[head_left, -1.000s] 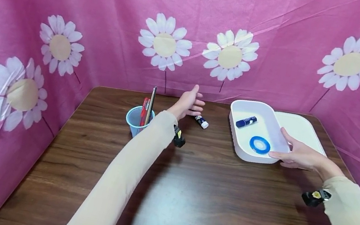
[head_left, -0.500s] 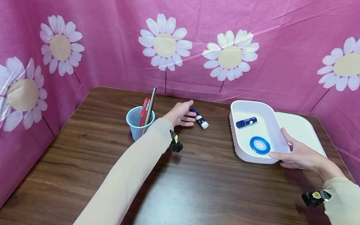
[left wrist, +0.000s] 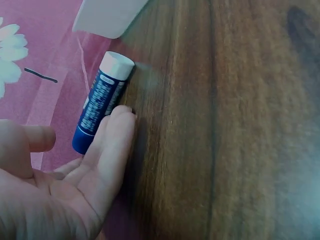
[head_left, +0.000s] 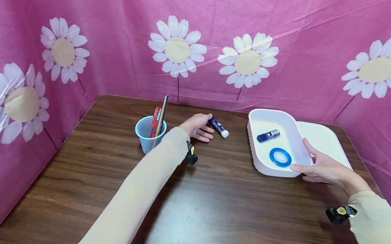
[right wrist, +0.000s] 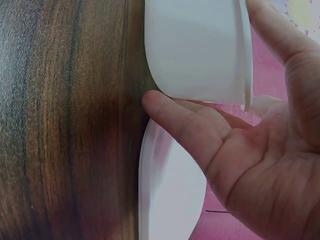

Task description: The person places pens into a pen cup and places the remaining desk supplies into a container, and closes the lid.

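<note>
A blue glue stick with a white cap lies at the back middle of the table. My left hand is beside its blue end, palm half turned up. In the left wrist view, the fingers reach along the glue stick and overlap its lower part, while the thumb stands apart. My right hand grips the right side of a white plastic box, thumb over the rim. The right wrist view shows the other fingers under the box's wall. Inside the box lie a second glue stick and a blue ring-shaped roll.
To the left stands a light blue mesh cup holding red pens and slim pencil-like sticks. A white lid lies behind my right hand. Pink daisy-print cloth rises along the table's back and sides.
My left hand has come down and back toward me, to the glue stick's blue end. The loose glue stick has rolled, shifting slightly right. My right hand keeps its grip on the box.
</note>
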Action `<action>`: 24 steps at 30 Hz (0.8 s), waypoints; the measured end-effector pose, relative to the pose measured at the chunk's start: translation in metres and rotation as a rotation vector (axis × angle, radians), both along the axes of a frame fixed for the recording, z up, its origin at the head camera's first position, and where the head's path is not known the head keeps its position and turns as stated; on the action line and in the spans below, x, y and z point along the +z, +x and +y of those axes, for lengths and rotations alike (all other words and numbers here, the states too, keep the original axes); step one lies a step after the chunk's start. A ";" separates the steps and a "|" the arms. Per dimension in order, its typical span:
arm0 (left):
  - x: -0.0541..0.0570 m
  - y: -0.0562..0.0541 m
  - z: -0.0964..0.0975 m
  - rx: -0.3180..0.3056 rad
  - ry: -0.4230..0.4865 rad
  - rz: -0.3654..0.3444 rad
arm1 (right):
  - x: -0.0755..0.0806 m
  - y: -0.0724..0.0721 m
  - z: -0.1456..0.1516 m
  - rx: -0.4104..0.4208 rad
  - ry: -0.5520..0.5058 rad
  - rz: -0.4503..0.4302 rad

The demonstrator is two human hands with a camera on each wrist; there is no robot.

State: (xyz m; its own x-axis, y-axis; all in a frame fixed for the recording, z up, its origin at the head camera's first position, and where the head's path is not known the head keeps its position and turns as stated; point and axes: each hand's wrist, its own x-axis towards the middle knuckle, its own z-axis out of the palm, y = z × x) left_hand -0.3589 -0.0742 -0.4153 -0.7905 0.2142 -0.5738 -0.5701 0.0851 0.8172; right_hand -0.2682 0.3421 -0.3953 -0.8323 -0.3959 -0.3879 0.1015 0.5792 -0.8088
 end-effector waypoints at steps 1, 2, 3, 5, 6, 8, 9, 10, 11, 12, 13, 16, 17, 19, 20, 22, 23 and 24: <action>0.000 -0.002 0.001 -0.009 0.001 0.003 | 0.001 0.001 0.000 -0.002 0.003 -0.001; 0.000 -0.003 0.003 -0.015 -0.002 0.006 | 0.001 0.001 -0.001 -0.004 0.005 -0.002; -0.001 -0.005 0.004 -0.019 -0.005 0.004 | 0.001 0.001 -0.001 -0.003 0.003 -0.004; -0.002 -0.008 0.007 -0.028 -0.013 0.003 | 0.000 0.001 -0.001 -0.006 0.005 -0.008; -0.003 -0.010 0.008 -0.034 -0.018 0.002 | 0.000 0.001 -0.001 -0.008 0.006 -0.009; -0.003 -0.013 0.010 -0.047 -0.027 0.008 | 0.000 0.001 -0.001 -0.010 0.009 -0.008; -0.004 -0.014 0.011 -0.054 -0.032 0.012 | 0.000 0.001 0.000 -0.011 0.012 -0.006; -0.004 -0.015 0.012 -0.059 -0.036 0.016 | 0.000 0.001 0.000 -0.015 0.015 -0.003; -0.005 -0.016 0.013 -0.062 -0.039 0.019 | 0.001 0.000 0.000 -0.016 0.019 0.001; -0.005 -0.016 0.014 -0.064 -0.044 0.022 | 0.001 0.000 0.001 -0.016 0.018 0.005; -0.006 -0.016 0.015 -0.064 -0.048 0.026 | 0.001 0.000 0.001 -0.016 0.019 0.009; -0.006 -0.016 0.018 -0.059 -0.066 0.034 | 0.001 0.000 0.002 -0.017 0.010 0.013; -0.006 -0.016 0.019 -0.059 -0.076 0.036 | 0.001 0.000 0.002 -0.017 0.005 0.011; -0.005 -0.015 0.022 -0.057 -0.097 0.037 | 0.000 0.000 0.002 -0.019 0.000 0.005; -0.005 -0.015 0.023 -0.057 -0.108 0.034 | 0.000 0.000 0.003 -0.020 -0.001 0.002; -0.005 -0.015 0.025 -0.057 -0.133 0.026 | -0.001 0.000 0.003 -0.021 0.000 -0.002; -0.005 -0.015 0.026 -0.057 -0.140 0.021 | -0.001 0.000 0.003 -0.020 0.002 -0.001; -0.005 -0.015 0.026 -0.055 -0.144 0.016 | -0.001 0.000 0.003 -0.021 0.007 0.002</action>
State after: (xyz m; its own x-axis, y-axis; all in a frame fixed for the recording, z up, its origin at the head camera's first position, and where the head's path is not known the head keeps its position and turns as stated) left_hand -0.3740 -0.0481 -0.4205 -0.7889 0.1741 -0.5894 -0.5485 0.2331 0.8030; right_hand -0.2679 0.3450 -0.3965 -0.8411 -0.3761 -0.3887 0.1118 0.5823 -0.8052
